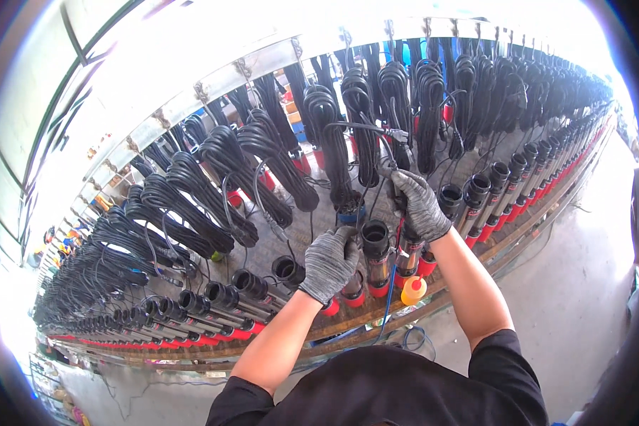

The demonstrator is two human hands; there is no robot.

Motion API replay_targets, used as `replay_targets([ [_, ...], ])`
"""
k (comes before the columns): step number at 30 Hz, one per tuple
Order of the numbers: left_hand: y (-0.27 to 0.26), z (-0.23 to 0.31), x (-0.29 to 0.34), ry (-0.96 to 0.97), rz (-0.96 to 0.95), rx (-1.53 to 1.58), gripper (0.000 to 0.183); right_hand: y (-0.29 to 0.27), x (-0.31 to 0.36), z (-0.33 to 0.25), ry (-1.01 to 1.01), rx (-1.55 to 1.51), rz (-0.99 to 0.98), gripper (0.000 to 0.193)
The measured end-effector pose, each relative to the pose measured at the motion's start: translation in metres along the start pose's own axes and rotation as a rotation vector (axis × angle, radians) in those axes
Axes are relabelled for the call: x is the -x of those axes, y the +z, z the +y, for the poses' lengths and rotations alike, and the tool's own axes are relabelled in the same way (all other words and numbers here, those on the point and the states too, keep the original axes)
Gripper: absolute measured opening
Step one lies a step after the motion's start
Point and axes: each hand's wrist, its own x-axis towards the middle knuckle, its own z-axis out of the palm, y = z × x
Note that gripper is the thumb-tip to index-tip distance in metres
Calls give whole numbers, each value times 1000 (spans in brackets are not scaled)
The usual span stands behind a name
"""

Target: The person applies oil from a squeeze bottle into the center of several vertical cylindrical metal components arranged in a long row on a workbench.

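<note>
My left hand [330, 263], in a grey knit glove, is closed beside the black open top of an upright steel cylinder [376, 241]. What its fingers hold, if anything, is hidden. My right hand [420, 204], gloved alike, is raised to the right of that cylinder, its fingers wrapped round a dark object I cannot make out. Thin black cables [376, 192] run between the two hands. Close above them hang coiled black cables [360, 128], with a grey connector [399, 135] near my right fingertips. A blue hose [388, 302] drops beside the cylinder.
Rows of black-topped cylinders with red bases [500, 188] line the bench's near edge on both sides. A metal rail [263, 65] carries many cable coils. A small yellow bottle [413, 290] stands below my right hand. Blue hose [419, 341] lies beyond the wooden edge.
</note>
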Motion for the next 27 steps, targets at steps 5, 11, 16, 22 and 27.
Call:
replay_targets([
  [5,9,-1,4,35,118,-41,18,9,7,-12,56,-104,67,41],
  [11,13,-1,4,-9,133,-63,17,-3,-5,-11,99,-226,10,39],
  [16,10,2,4,-8,157,-73,18,11,-7,-9,72,50,146,45],
  [22,13,4,3,-14,182,-81,15,-1,-6,-6,10,14,153,21],
  [27,18,0,6,26,199,-74,13,-10,-10,2,-22,-20,93,15],
])
